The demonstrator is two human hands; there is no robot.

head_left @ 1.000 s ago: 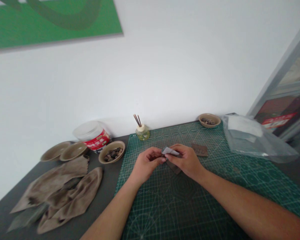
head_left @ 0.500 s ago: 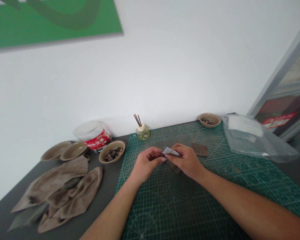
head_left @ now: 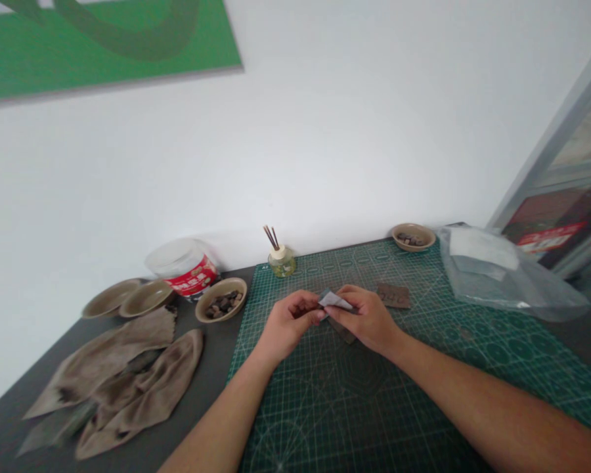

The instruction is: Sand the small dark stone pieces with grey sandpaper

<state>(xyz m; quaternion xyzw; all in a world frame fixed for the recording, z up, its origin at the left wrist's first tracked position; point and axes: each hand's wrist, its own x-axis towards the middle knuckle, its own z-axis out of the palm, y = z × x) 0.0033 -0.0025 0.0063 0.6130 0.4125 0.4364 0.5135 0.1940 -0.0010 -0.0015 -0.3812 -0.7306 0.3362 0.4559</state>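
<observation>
Over the green cutting mat (head_left: 300, 394), my right hand (head_left: 372, 322) pinches a small folded grey-white sheet (head_left: 338, 301) between thumb and fingers. Its material is too small to make out. My left hand (head_left: 290, 325) is closed at the sheet's left end, thumb against curled fingertips; what lies between them is partly hidden. Under the hands, a dark brown flat piece (head_left: 343, 332) lies on the mat, partly covered by my right hand. Just beyond my right hand lies a brown rectangular piece (head_left: 394, 295) with handwritten marks that look like a number.
A bowl of small stones (head_left: 221, 300) stands left of the mat, another bowl (head_left: 413, 238) at the back right. Nearby are a reed diffuser (head_left: 281, 261), a plastic tub (head_left: 187, 266), two shallow bowls (head_left: 109, 299), brown cloths (head_left: 148, 387) and a clear plastic bag (head_left: 512, 276).
The grey-white sheet has tilted slightly between my fingers. Both hands stay in nearly the same place.
</observation>
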